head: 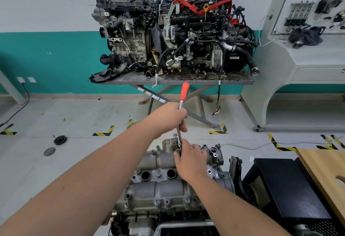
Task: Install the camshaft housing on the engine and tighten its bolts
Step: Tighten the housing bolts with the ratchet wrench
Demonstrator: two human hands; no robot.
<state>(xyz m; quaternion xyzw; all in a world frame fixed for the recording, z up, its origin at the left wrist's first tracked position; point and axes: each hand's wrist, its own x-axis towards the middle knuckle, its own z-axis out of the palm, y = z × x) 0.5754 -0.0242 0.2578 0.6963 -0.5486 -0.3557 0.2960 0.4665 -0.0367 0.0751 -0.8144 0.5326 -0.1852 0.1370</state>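
The grey aluminium camshaft housing [160, 185] lies on top of the engine in the lower middle of the head view, with two round plug wells and several bolts along its edges. A ratchet wrench with a red handle [184, 91] stands almost upright over the housing's far end. My left hand [170, 117] grips the wrench's chrome shaft below the red grip. My right hand [190, 159] is closed around the wrench's lower end where it meets the housing; the socket and the bolt under it are hidden. One bolt [175, 135] sticks up at the far end.
Two complete engines [173, 30] sit on a metal scissor table [177, 81] straight ahead. A white training console [306, 49] stands at the right. A black cabinet [285, 185] and a wooden board [324, 166] are close on the right. Two round parts [60, 140] lie on the floor at the left.
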